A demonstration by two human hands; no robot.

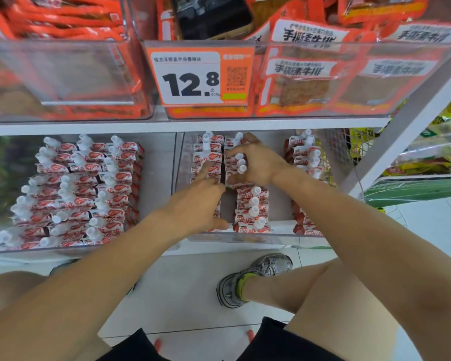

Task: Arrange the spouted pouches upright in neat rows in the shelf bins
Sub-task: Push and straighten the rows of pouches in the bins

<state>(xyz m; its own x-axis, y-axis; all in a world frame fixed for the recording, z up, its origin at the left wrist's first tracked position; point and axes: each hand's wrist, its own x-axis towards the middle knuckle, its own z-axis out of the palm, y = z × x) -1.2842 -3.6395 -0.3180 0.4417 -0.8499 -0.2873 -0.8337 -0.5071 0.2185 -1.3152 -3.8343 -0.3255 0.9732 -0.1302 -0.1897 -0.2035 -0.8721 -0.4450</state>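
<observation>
- orange snack packets point(305, 82) crammed in the upper shelf's clear bins
- price tag point(193, 76) reading 12.8, up front
- grey sneaker point(255, 277) on the white tile floor point(193, 295)

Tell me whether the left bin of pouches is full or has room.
Nearly full: the left bin holds three packed rows of pouches, with a bare strip along its right side.

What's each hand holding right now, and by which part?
Right hand grips a bunch of spouted pouches in the middle bin, fingers curled round their tops near the white caps. Left hand holds nothing; its index finger touches a neighbouring row.
</observation>
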